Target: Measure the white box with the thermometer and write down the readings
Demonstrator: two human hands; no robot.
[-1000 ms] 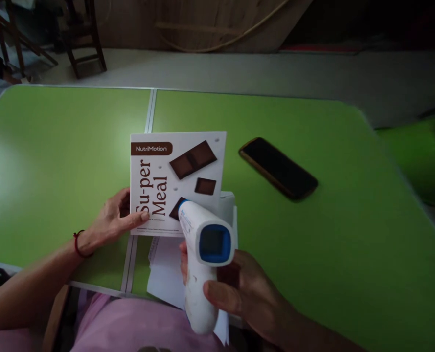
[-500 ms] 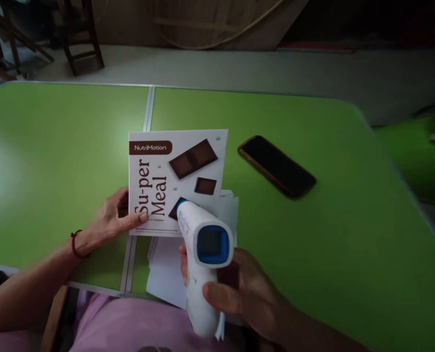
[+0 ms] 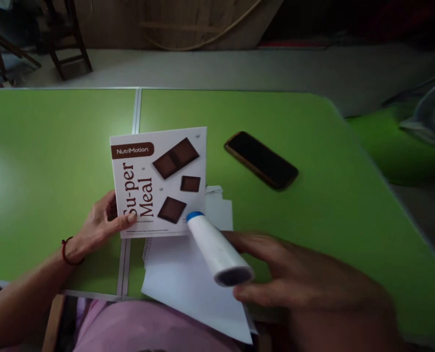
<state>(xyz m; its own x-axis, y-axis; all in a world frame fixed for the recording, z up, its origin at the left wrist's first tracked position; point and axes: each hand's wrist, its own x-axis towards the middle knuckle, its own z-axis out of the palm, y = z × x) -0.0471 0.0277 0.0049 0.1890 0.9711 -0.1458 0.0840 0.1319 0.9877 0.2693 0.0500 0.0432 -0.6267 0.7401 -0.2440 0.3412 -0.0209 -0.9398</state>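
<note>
My left hand [image 3: 103, 222] grips the lower left corner of a white Su-per Meal box [image 3: 180, 195], its thumb over the printed front. The box is held up, with brown chocolate pieces pictured on it. In my right hand [image 3: 276, 274] is a white infrared thermometer [image 3: 217, 249] with a blue rim at its far end. Its screen is out of sight, and a dark oval end faces me. Thumb and forefinger show at its right side; the other fingers are hidden. Sheets of white paper [image 3: 195, 283] lie below the box and the thermometer.
A dark phone in a brownish case [image 3: 261, 159] lies right of the box on the green table [image 3: 331, 220]. A metal seam [image 3: 137, 110] crosses the tabletop. Beyond the far edge stands a wooden chair [image 3: 70, 44]. Something bright green [image 3: 378, 146] is past the right edge.
My right hand has turned the thermometer, so its screen no longer shows, and has shifted right. More of the box front and paper is uncovered. My left hand still holds the box.
</note>
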